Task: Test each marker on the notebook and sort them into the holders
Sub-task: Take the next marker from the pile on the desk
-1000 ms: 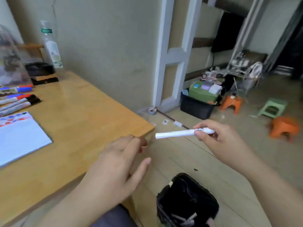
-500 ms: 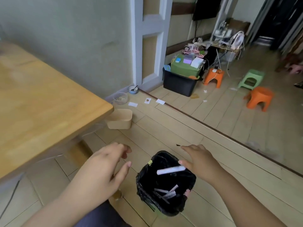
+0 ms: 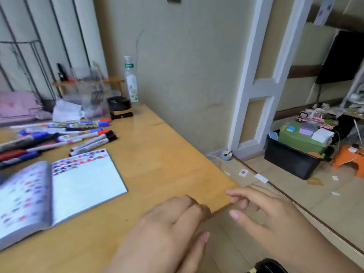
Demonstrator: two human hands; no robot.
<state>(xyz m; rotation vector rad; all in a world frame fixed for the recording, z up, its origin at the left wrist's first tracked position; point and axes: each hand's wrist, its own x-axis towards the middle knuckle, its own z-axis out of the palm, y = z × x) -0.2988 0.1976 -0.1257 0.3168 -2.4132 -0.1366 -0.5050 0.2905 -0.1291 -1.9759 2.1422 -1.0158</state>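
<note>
Notebook on table, markers behind it, what may be holders farther back.

Bare surface is seen right of the notebook; markers and clutter are crowded behind.
</note>
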